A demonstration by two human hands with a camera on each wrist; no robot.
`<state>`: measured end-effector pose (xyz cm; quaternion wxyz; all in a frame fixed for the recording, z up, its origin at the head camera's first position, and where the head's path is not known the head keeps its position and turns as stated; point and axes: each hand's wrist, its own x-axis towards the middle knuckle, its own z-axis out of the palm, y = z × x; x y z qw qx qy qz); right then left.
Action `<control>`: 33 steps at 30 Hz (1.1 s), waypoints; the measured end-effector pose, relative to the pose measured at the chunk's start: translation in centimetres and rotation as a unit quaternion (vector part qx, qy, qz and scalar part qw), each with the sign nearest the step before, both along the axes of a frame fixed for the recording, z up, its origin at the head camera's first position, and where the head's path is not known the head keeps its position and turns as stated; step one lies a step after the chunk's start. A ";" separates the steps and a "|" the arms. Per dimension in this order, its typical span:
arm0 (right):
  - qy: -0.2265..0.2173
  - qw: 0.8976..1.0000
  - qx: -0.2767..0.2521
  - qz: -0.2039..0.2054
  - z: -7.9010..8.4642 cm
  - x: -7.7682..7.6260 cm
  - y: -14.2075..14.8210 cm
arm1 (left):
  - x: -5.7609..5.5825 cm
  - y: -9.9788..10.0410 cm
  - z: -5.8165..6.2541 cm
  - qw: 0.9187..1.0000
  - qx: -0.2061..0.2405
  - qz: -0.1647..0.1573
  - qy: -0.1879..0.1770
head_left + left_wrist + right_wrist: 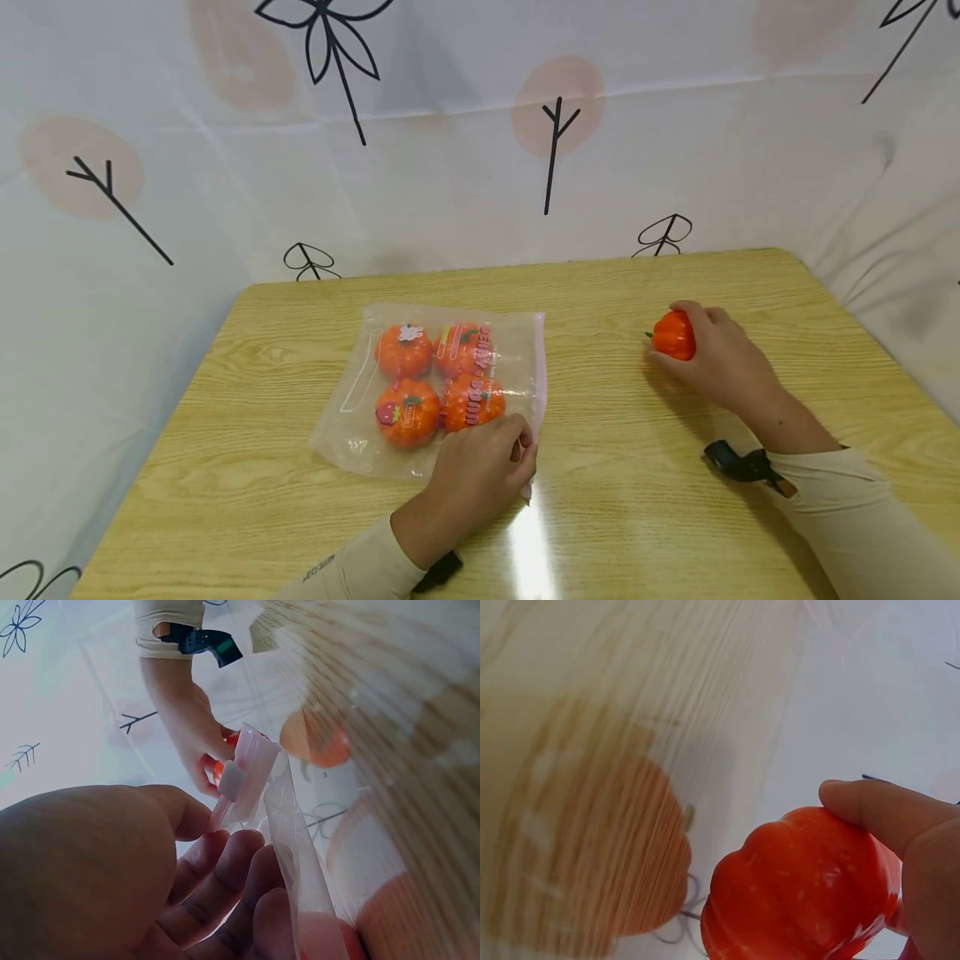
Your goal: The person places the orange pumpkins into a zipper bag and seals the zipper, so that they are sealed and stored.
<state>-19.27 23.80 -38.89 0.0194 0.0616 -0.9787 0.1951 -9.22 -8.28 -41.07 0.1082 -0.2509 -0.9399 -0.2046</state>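
Zip bag: clear, flat on the wooden counter, reaching left of and beyond the left hand.
Bagged pumpkins: four, orange, two by two, just beyond the left hand.
Left hand: thumb and fingers pinching the bag's pink zip edge at its near end.
Slider: on that edge, just past the left thumb tip.
Loose pumpkin: orange-red, in the right hand, stem pointing left, raised just above the counter.
Right hand: thumb and fingers curled round the loose pumpkin.
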 end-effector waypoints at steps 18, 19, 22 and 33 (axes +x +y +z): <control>-0.032 0.999 0.009 0.013 0.1 0.7 -2.0 | 0.0 0.0 -0.1 1.000 0.000 0.004 0.005; -0.034 0.999 0.010 0.014 0.2 0.7 -2.1 | 0.0 0.1 -0.1 1.000 0.002 0.004 0.008; -0.040 0.999 0.007 0.019 0.2 1.0 -2.6 | 0.0 0.1 -0.1 1.000 0.007 0.004 0.022; -0.021 0.997 -0.030 0.061 0.3 2.3 -4.6 | 0.1 0.1 -0.1 0.999 0.021 -0.002 0.046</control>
